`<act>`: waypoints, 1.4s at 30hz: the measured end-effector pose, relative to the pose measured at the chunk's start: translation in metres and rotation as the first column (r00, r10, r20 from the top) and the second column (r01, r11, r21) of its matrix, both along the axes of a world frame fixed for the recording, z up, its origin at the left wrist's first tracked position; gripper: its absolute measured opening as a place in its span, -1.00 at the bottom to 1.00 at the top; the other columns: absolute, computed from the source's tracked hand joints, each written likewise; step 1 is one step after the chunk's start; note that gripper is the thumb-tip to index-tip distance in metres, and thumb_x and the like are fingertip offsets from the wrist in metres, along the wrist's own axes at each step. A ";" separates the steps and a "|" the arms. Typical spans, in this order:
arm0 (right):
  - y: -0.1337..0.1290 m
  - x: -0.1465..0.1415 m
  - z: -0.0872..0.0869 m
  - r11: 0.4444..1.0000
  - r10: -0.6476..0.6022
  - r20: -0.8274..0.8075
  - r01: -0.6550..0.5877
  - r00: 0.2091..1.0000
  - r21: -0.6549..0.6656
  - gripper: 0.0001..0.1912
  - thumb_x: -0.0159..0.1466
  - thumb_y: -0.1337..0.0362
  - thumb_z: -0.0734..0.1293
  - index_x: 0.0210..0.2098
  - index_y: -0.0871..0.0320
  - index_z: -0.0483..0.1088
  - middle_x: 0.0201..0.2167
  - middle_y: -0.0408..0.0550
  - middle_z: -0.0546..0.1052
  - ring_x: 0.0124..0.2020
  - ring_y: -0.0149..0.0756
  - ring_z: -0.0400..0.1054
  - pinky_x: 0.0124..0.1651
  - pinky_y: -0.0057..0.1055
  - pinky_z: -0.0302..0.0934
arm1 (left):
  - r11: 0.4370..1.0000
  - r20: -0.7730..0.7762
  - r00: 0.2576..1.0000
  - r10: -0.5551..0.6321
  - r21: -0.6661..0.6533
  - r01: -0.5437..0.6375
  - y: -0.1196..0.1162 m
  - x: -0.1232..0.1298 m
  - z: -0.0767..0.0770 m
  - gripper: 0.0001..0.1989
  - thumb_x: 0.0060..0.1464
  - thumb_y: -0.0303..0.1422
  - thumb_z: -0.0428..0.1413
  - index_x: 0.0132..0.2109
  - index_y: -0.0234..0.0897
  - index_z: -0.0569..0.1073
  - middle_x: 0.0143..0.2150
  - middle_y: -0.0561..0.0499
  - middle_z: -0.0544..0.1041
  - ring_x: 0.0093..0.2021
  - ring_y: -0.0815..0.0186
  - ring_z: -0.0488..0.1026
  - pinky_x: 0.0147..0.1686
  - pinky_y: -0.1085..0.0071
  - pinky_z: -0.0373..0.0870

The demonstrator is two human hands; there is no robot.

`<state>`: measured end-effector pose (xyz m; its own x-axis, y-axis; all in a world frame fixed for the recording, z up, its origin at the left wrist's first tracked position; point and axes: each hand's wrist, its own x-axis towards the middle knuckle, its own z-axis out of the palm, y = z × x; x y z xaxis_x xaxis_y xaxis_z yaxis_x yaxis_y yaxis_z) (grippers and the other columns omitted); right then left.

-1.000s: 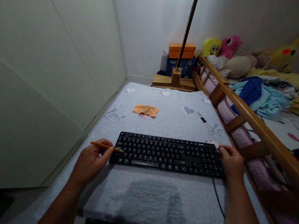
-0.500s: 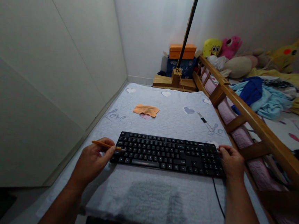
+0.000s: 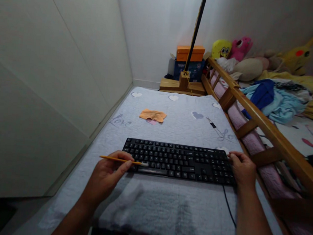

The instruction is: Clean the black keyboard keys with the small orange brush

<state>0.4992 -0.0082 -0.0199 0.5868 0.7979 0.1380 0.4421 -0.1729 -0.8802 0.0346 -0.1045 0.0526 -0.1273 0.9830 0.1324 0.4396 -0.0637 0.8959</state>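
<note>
your left hand is at the keyboard's near left corner, thumb and fingers pinched together on a thin orange-handled brush. the brush lies almost level across your fingertips, its handle end pointing away to the left of the keyboard and its pale tip over the lower left keys, close to the space bar; you cannot tell from here whether the bristles touch the keys. your right hand is at the keyboard's right end, thumb and fingers curled in close together by the far right corner; you cannot tell whether they grip the edge or only rest against it. the keyboard itself lies flat in front of you, its long side running left to right, on a grey-blue quilted cover that spreads out all around it. a black cable runs toward you from beneath the keyboard's near edge, over by its right end. beyond the keyboard, left of its middle, lies a crumpled orange cloth; beyond its right part lies a slim metal tool with a black band. a wooden rail slants past, to the right of the keyboard.
</note>
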 end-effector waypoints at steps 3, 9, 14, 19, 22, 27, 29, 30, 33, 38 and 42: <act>-0.001 0.000 -0.002 1.000 -0.010 -0.004 0.010 1.000 -0.002 -0.70 0.00 0.06 0.37 -0.40 0.13 0.55 -0.46 0.00 0.63 -0.42 -0.12 0.50 -0.28 -0.26 0.32 | 0.996 0.099 0.993 -0.071 -0.043 0.075 0.000 0.024 -0.011 -0.85 0.17 -0.24 0.21 -0.24 -0.22 0.59 -0.27 -0.01 0.63 -0.24 0.25 0.59 -0.23 0.41 0.51; 0.001 0.005 -0.009 1.000 -0.001 -0.016 0.001 1.000 0.001 -0.70 0.01 0.05 0.37 -0.38 0.14 0.55 -0.44 0.00 0.63 -0.39 -0.11 0.51 -0.28 -0.27 0.31 | 0.992 0.072 0.992 -0.099 -0.072 0.105 0.004 0.039 -0.019 -0.83 0.20 -0.24 0.18 -0.25 -0.22 0.59 -0.30 0.00 0.63 -0.25 0.24 0.59 -0.23 0.37 0.50; 0.002 0.004 -0.009 1.000 -0.010 -0.036 0.010 0.999 -0.010 -0.69 0.00 0.05 0.38 -0.38 0.14 0.54 -0.44 -0.01 0.62 -0.41 -0.13 0.49 -0.29 -0.27 0.30 | 0.993 -0.042 0.995 -0.093 -0.070 0.090 0.006 0.033 -0.019 -0.81 0.21 -0.23 0.14 -0.27 -0.22 0.57 -0.31 0.01 0.63 -0.27 0.24 0.59 -0.27 0.38 0.47; 0.000 0.000 -0.004 0.999 -0.015 -0.013 0.015 1.000 -0.028 -0.70 -0.01 0.05 0.36 -0.39 0.13 0.55 -0.44 -0.02 0.61 -0.38 -0.12 0.50 -0.22 -0.24 0.31 | 0.998 -0.142 0.988 -0.057 -0.046 0.051 0.005 0.021 -0.017 -0.80 0.20 -0.22 0.12 -0.28 -0.21 0.56 -0.35 0.02 0.62 -0.28 0.23 0.59 -0.27 0.37 0.47; 0.000 0.001 -0.002 0.999 -0.017 -0.001 0.017 1.000 -0.042 -0.69 -0.01 0.05 0.36 -0.39 0.13 0.55 -0.42 0.00 0.62 -0.36 -0.10 0.51 -0.21 -0.23 0.32 | 0.999 -0.213 0.977 -0.028 -0.043 0.019 0.003 0.012 -0.016 -0.78 0.18 -0.19 0.12 -0.30 -0.21 0.56 -0.36 0.02 0.62 -0.31 0.22 0.58 -0.31 0.37 0.45; 0.000 0.001 -0.001 0.999 -0.002 0.035 0.003 0.999 -0.042 -0.70 0.00 0.05 0.36 -0.39 0.13 0.55 -0.45 0.01 0.62 -0.39 -0.10 0.50 -0.27 -0.26 0.31 | 0.998 -0.258 0.966 0.030 -0.045 -0.043 0.001 -0.001 -0.014 -0.75 0.16 -0.15 0.11 -0.33 -0.20 0.55 -0.37 0.01 0.62 -0.35 0.22 0.57 -0.39 0.39 0.42; 0.000 0.000 0.000 0.999 -0.004 0.026 0.005 1.000 -0.034 -0.71 0.00 0.06 0.36 -0.40 0.13 0.55 -0.46 0.01 0.62 -0.41 -0.12 0.49 -0.30 -0.27 0.31 | 0.997 -0.263 0.964 0.041 -0.047 -0.055 0.001 -0.005 -0.013 -0.74 0.16 -0.14 0.11 -0.33 -0.19 0.55 -0.37 0.02 0.62 -0.36 0.22 0.57 -0.38 0.39 0.43; 0.000 0.000 0.000 0.999 -0.005 0.019 0.006 1.000 -0.032 -0.71 0.00 0.06 0.36 -0.40 0.13 0.55 -0.46 0.01 0.62 -0.42 -0.12 0.49 -0.31 -0.28 0.31 | 0.997 -0.272 0.961 0.050 -0.044 -0.064 0.000 -0.007 -0.012 -0.74 0.16 -0.13 0.11 -0.33 -0.19 0.55 -0.37 0.02 0.62 -0.37 0.22 0.57 -0.39 0.39 0.42; 0.000 0.000 0.000 1.000 -0.008 0.014 0.009 1.000 -0.023 -0.71 0.00 0.07 0.37 -0.41 0.13 0.55 -0.45 0.01 0.63 -0.41 -0.12 0.50 -0.30 -0.28 0.31 | 0.995 -0.301 0.951 0.069 -0.045 -0.087 0.000 -0.014 -0.010 -0.73 0.16 -0.12 0.11 -0.33 -0.19 0.54 -0.39 0.03 0.62 -0.39 0.23 0.57 -0.44 0.41 0.39; 0.000 0.002 -0.004 1.000 0.001 0.027 0.000 1.000 -0.026 -0.70 0.02 0.06 0.37 -0.38 0.14 0.56 -0.44 0.00 0.63 -0.39 -0.12 0.51 -0.28 -0.28 0.31 | 0.992 -0.367 0.924 0.106 -0.026 -0.124 -0.002 -0.026 -0.007 -0.72 0.16 -0.10 0.10 -0.35 -0.18 0.53 -0.43 0.05 0.62 -0.44 0.26 0.55 -0.48 0.44 0.35; -0.001 0.000 -0.001 0.999 -0.019 0.026 0.020 0.999 -0.038 -0.71 0.01 0.07 0.36 -0.38 0.13 0.56 -0.44 -0.02 0.63 -0.37 -0.11 0.52 -0.25 -0.27 0.32 | 0.987 -0.431 0.891 0.145 -0.002 -0.162 -0.004 -0.036 -0.006 -0.72 0.14 -0.10 0.11 -0.34 -0.18 0.55 -0.42 0.06 0.64 -0.60 0.33 0.43 -0.53 0.43 0.33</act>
<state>0.4992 -0.0093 -0.0211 0.5986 0.7915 0.1233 0.4610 -0.2145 -0.8611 -0.0018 -0.1086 0.0464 -0.2164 0.9610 0.1721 0.7824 0.0653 0.6193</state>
